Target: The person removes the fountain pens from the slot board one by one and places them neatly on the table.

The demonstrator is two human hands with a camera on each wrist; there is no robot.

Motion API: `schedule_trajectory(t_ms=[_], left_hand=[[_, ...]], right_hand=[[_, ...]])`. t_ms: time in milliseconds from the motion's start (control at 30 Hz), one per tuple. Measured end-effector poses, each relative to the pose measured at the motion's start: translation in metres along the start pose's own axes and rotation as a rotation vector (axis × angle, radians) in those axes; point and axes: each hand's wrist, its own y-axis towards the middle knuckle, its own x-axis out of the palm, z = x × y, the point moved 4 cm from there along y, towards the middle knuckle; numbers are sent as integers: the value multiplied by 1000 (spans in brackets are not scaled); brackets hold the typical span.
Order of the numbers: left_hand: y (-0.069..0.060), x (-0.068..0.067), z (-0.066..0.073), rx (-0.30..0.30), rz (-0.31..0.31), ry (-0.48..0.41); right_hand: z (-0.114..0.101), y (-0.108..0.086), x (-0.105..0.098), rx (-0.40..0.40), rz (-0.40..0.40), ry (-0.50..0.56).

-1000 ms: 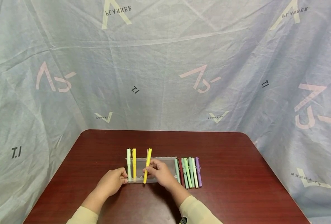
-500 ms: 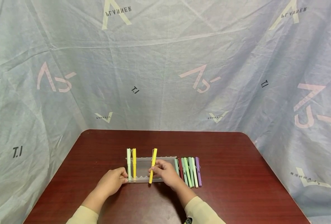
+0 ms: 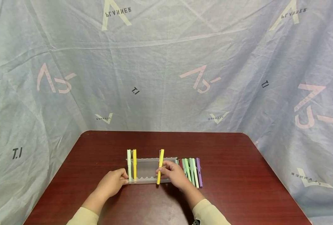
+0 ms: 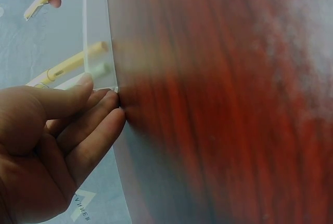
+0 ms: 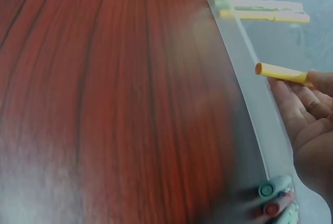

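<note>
A clear plastic pen tray point(image 3: 146, 169) with scalloped edges lies on the table. My left hand point(image 3: 111, 184) pinches its near left corner between thumb and fingers. At the tray's left end, a pale green pen point(image 3: 129, 165) and a yellow pen point(image 3: 134, 164) lie side by side, each with a clip. My right hand point(image 3: 175, 175) pinches a second yellow pen point(image 3: 161, 156) over the right part of the tray. This pen tilts slightly, its lower end at the tray's near edge. In the right wrist view, the lower end of the held pen point(image 5: 281, 73) shows beside the fingers.
Just right of the tray lies a row of several pens, including a white pen point(image 3: 195, 173) and a purple pen point(image 3: 199, 172); the right hand partly covers the row. The dark red wooden table point(image 3: 239, 181) is backed by a grey printed cloth point(image 3: 155, 62).
My right hand has moved steadily to the right along the tray with the yellow pen, now covering more of the pen row. My left hand has stayed at the tray's corner.
</note>
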Motion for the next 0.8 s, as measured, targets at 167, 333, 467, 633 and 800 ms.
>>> schedule_trajectory(t_ms=[167, 333, 467, 633, 800], left_hand=[[0, 0, 1, 2, -4, 6], [-1, -1, 1, 4, -6, 5], [-1, -1, 1, 8, -1, 6], [-1, -1, 2, 13, 4, 11], [-1, -1, 1, 7, -8, 10]], right_hand=[[1, -4, -10, -5, 3, 10], [2, -8, -20, -3, 9, -11], [1, -11, -27, -15, 8, -7], [-2, -18, -37, -10, 10, -13], [-7, -25, -55, 10, 49, -28]])
